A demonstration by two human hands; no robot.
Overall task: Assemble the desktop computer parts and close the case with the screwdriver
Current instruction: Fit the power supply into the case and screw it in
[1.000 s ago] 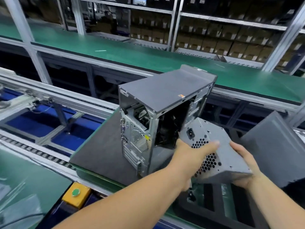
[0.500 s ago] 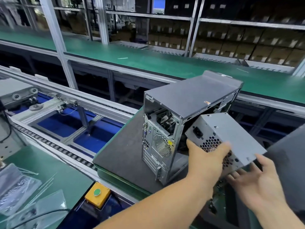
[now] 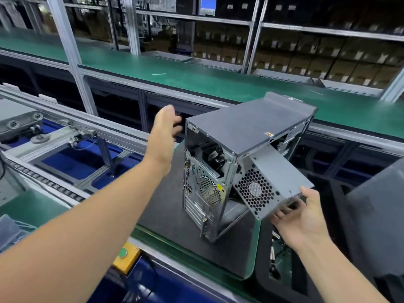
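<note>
Case (image 3: pixel 247 136) upright on the dark mat (image 3: pixel 172 215), rear panel facing us and its open side turned toward our right hand (image 3: pixel 303 221), which we judge is the reason it stands this way: the opening is reachable without turning the chassis. Power supply (image 3: pixel 275 182) tilted, its far end already inside the upper rear corner of the case, its honeycomb fan face toward us and its near lower corner hanging out over the mat edge. Our right hand supports it from below and behind, fingers (image 3: pixel 284 213) curled under the bottom edge and thumb on the side, so the unit can be pushed away from the palm and swung level. Our left hand (image 3: pixel 164 136) is in the air just beside the top rear corner of the case, fingers straight and spread, holding nothing; the gap between fingertips and case looks small, though blur makes it hard to tell. We judge it is placed to brace the chassis against the push. Side panel (image 3: pixel 376 226) lies beyond the right wrist, off the case. Screwdriver not seen. Fitting stage, closing not yet begun.
</note>
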